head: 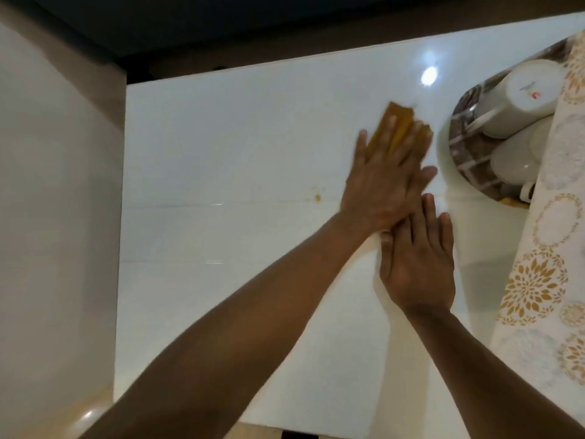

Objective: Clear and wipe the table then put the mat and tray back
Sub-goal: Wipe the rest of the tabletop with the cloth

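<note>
Wiping stroke on the white table (253, 137), left hand (380, 185) leading.
Fingers lie straight and flat, pressing an orange cloth (493, 128) whose long axis runs toward the frame's upper right; a small orange stain (317, 197) lies left of this hand, while the flat right hand (418, 264) rests below it, near the folded mat (544, 274) and cup tray (468, 147).

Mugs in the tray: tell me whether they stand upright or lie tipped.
Tipped: the mugs lie on their sides in the tray.
</note>
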